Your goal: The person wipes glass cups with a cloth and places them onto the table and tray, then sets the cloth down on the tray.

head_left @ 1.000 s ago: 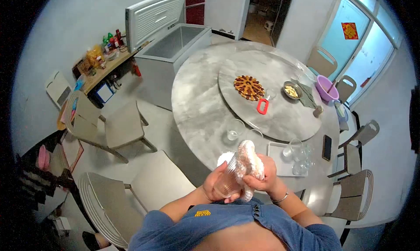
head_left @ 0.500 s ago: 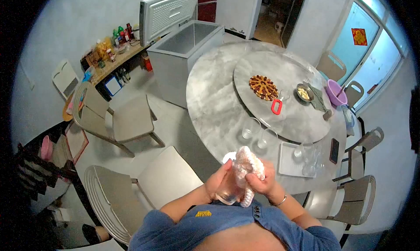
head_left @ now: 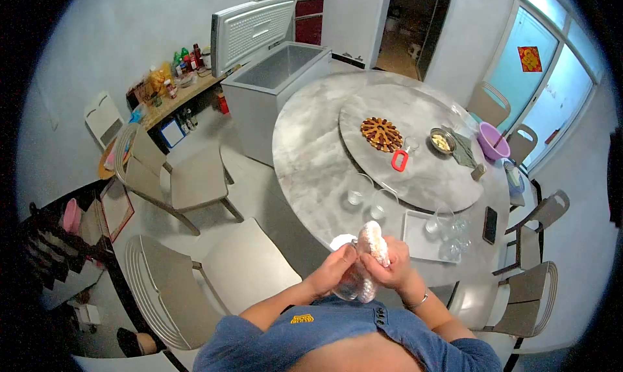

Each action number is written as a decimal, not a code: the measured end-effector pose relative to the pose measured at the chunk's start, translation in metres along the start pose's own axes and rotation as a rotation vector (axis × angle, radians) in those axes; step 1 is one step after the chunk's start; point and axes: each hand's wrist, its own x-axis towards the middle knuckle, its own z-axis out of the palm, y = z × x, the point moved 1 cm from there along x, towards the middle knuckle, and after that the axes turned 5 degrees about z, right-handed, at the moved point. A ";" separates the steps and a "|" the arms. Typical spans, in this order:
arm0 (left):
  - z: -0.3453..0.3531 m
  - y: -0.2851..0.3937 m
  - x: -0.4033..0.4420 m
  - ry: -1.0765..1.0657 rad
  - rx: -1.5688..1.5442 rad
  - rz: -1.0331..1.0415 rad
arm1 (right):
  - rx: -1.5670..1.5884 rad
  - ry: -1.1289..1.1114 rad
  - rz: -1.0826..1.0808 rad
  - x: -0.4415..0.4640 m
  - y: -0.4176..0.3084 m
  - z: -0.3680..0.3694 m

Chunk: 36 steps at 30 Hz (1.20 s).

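In front of my body, my left hand (head_left: pixel 335 269) is wrapped round a clear glass vessel (head_left: pixel 348 289), whose exact shape is partly hidden by the hands. My right hand (head_left: pixel 393 267) grips a white, fluffy-textured cloth (head_left: pixel 374 241), bunched and pressed against the glass. A white rounded patch (head_left: pixel 341 241) shows just beyond my left fingers; I cannot tell what it is. Closest on the table are two clear glasses, one on the left (head_left: pixel 357 193) and one on the right (head_left: pixel 383 206). To their right, a white tray (head_left: pixel 415 242) holds several clear glasses (head_left: pixel 441 224).
The round marble-look table (head_left: pixel 302 138) carries a turntable with a patterned trivet (head_left: pixel 381 134), a red-handled tool (head_left: pixel 400 161) and a metal bowl (head_left: pixel 442 141). A phone (head_left: pixel 490 225) lies at the right edge, near a purple basin (head_left: pixel 493 142). Chairs (head_left: pixel 240 265) surround it; an open chest freezer (head_left: pixel 259 112) stands behind.
The cloth has shifted against the glass, and its upper end looks more upright and narrower. My left fingers have come closer to the cloth. The view has shifted slightly.
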 end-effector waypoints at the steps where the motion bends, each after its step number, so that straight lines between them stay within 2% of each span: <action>1: 0.004 -0.006 0.002 0.004 -0.215 -0.098 | 0.011 -0.007 0.038 -0.008 0.000 -0.005; 2: 0.010 -0.011 0.003 0.010 -0.431 -0.198 | 0.021 -0.016 0.077 -0.015 -0.001 -0.011; 3: 0.019 -0.011 0.002 0.007 -0.432 -0.203 | 0.019 -0.013 0.082 -0.020 -0.003 -0.017; 4: 0.033 -0.007 0.000 -0.363 -0.739 -0.205 | 0.147 -0.001 0.044 -0.025 -0.006 -0.022; 5: 0.039 -0.008 -0.001 -0.544 -0.899 -0.190 | 0.277 0.011 0.004 -0.031 -0.009 -0.026; 6: 0.045 -0.008 -0.003 -0.734 -1.041 -0.194 | 0.280 0.008 0.007 -0.037 -0.010 -0.028; 9: 0.051 -0.024 -0.005 -0.712 -0.931 -0.245 | 0.260 0.024 0.078 -0.054 -0.012 -0.035; 11: 0.060 -0.035 -0.011 0.025 -0.378 -0.191 | 0.385 0.084 0.199 -0.062 -0.011 -0.040; 12: 0.063 -0.038 -0.014 0.031 -0.377 -0.187 | 0.391 0.079 0.196 -0.063 -0.010 -0.045; 14: 0.066 -0.041 -0.023 -0.016 -0.147 -0.037 | 0.161 -0.024 -0.036 -0.064 -0.009 -0.053; 15: 0.070 -0.040 -0.027 -0.010 -0.146 -0.034 | 0.166 -0.028 -0.038 -0.068 -0.009 -0.052; 17: 0.082 -0.038 -0.033 0.103 0.004 -0.098 | 0.039 -0.024 0.115 -0.075 -0.009 -0.045; 18: 0.082 -0.043 -0.033 0.111 0.003 -0.095 | 0.046 -0.029 0.113 -0.076 -0.010 -0.040; 20: 0.077 -0.052 -0.035 0.226 -0.259 -0.001 | 0.163 0.097 0.160 -0.074 -0.012 -0.029; 21: 0.081 -0.045 -0.035 0.276 -0.410 0.075 | 0.052 0.163 0.046 -0.071 -0.022 -0.026; 22: 0.082 -0.037 -0.036 0.280 -0.407 0.073 | 0.057 0.165 0.047 -0.069 -0.029 -0.023; 24: 0.079 -0.023 -0.036 0.284 -0.562 0.175 | -0.027 0.103 -0.096 -0.065 -0.038 -0.019; 26: 0.073 -0.020 -0.032 0.278 -0.518 0.202 | -0.115 0.038 -0.084 -0.074 -0.032 -0.013; 29: 0.085 0.010 -0.034 0.534 -0.500 0.228 | -0.089 -0.280 -0.165 -0.074 -0.038 -0.006; 30: 0.077 0.011 -0.037 0.517 -0.512 0.141 | -0.062 -0.315 -0.135 -0.071 -0.049 -0.006; 33: 0.061 0.011 -0.043 0.454 -0.430 0.132 | -0.062 -0.306 -0.127 -0.064 -0.051 0.001; 35: 0.061 0.016 -0.049 0.514 -0.464 0.205 | 0.061 -0.322 -0.171 -0.042 -0.054 0.002; 36: 0.051 0.009 -0.056 0.532 -0.377 0.263 | 0.067 -0.321 -0.175 -0.030 -0.057 0.007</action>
